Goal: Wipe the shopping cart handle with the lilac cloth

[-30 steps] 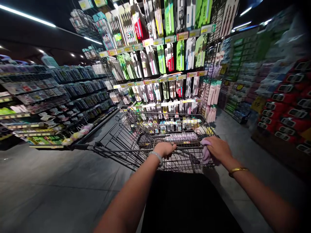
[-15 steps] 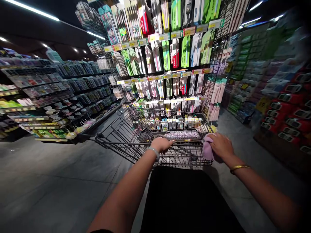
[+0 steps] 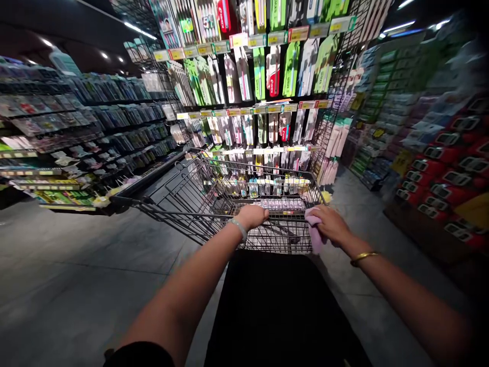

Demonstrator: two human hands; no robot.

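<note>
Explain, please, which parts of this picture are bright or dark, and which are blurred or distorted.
Head view, centre: the hanging packs are brightly lit and one price label looks overexposed; head view, sides: the left shelves and red packages are smeared and stretched; head view, top right corner: nearly black; head view, foreground: the left hand and right hand look fairly sharp.

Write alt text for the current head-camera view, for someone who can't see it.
A person's left hand grips the near side of a black wire shopping cart, while the right hand holds a pale purple cloth at its corner. Beyond the cart stands a brightly lit store rack hung with packaged toothbrushes.
</note>
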